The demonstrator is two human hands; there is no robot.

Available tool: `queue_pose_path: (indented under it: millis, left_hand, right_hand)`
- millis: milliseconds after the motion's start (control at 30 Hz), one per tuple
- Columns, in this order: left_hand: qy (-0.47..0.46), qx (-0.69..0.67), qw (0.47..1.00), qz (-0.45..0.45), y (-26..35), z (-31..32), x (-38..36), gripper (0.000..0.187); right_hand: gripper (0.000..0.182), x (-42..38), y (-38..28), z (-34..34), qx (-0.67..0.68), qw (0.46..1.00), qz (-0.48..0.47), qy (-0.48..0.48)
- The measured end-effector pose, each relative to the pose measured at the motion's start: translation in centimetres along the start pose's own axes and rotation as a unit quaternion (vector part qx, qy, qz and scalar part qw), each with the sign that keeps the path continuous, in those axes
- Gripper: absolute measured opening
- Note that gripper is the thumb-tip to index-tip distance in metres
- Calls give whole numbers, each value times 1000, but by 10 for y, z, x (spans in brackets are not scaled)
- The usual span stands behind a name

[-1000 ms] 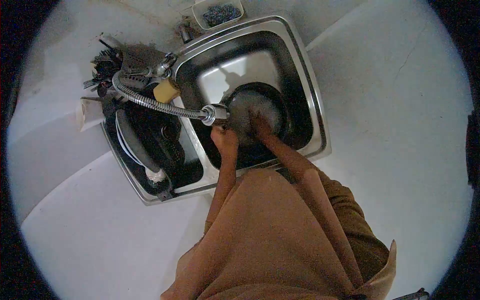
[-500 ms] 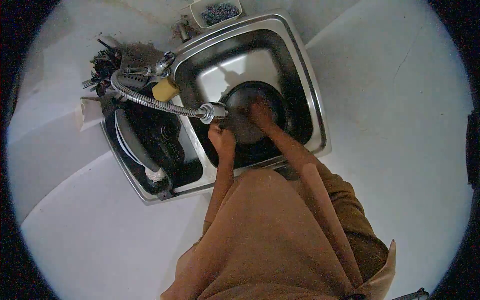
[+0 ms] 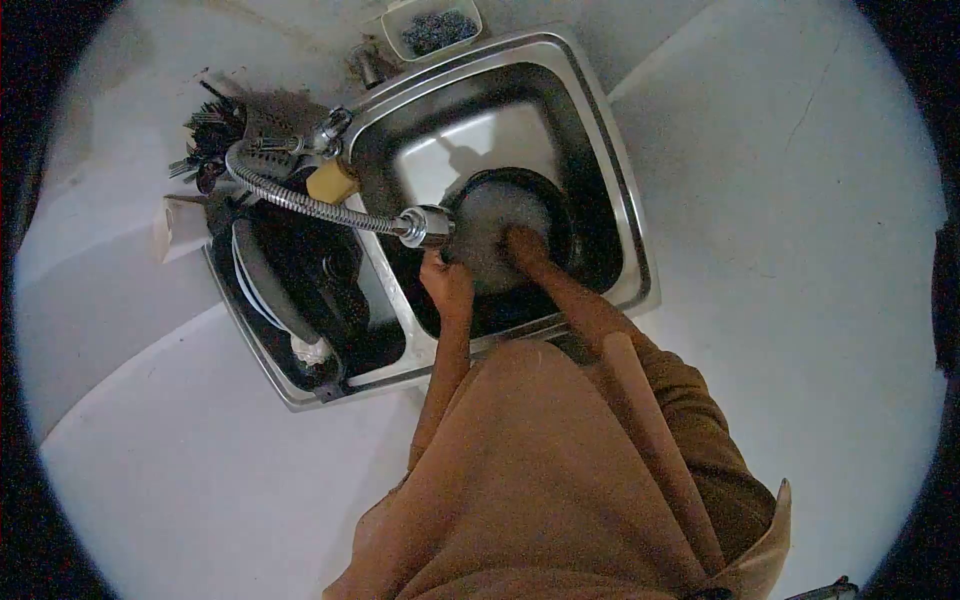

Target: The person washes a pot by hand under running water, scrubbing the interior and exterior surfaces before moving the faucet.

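Note:
A dark round pan (image 3: 486,222) with cloudy greyish water or suds inside sits in the large basin of a steel sink. My left hand (image 3: 447,288) is closed at the pan's near-left rim, just below the faucet head, fingers wrapped round the edge. Inside the pan, low on its right side, is my right hand (image 3: 526,250); its fingers are dark and blurred, so I cannot tell what they hold. Over the pan's left edge reaches the faucet head (image 3: 425,227) on its flexible metal hose (image 3: 300,203).
On the divider by the faucet base lies a yellow sponge (image 3: 332,183). The smaller left basin holds a dish rack (image 3: 345,290) with upright plates (image 3: 262,283). A cutlery holder (image 3: 268,138) stands behind it. At the back is a white container (image 3: 432,30) of dark scourers.
My right hand has drawn back toward me inside the pan, uncovering more of the pale, cloudy middle. My left hand stays at the rim.

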State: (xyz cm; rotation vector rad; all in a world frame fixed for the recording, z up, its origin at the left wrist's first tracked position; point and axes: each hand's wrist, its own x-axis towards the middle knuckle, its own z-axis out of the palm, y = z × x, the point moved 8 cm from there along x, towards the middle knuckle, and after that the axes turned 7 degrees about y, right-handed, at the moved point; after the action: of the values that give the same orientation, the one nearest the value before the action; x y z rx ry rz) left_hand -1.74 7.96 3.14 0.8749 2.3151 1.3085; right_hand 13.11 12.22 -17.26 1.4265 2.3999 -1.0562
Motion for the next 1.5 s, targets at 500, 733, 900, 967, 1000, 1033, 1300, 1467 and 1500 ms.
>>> queue_pose_path:
  millis: [500, 733, 900, 967, 1000, 1033, 1300, 1467, 1500]
  left_hand:
    - [-17, -6, 999, -39, -35, 11, 3, 26]
    - [-23, -35, 999, 3, -10, 5, 0, 36]
    - [-16, -23, 1000, -3, 5, 4, 1, 35]
    - [-34, -45, 998, -17, -10, 10, 4, 34]
    - [-33, -46, 998, -17, -5, 9, 4, 34]
    - [-31, -39, 999, -1, 4, 7, 4, 35]
    - [-38, -71, 997, -18, -3, 2, 5, 47]
    - [-20, -76, 997, 1, -17, 2, 3, 52]
    - [-19, -77, 997, -1, -11, 0, 2, 52]
  right_hand:
    - [76, -20, -30, -17, 7, 1000, -14, -1]
    - [37, 14, 18, 31, -15, 1000, 23, -2]
    - [33, 26, -25, 8, -64, 997, -34, 9]
    - [34, -9, -76, -30, -56, 993, -89, 62]
    - [34, -15, -75, -24, -57, 992, -90, 63]
    - [35, -21, -75, -6, -69, 989, -131, 31]
    - [34, -19, -33, 17, -128, 959, -180, -177]
    - [31, 22, -29, 1, -293, 910, -292, -39]
    - [31, 20, -38, -22, -293, 909, -293, -41]
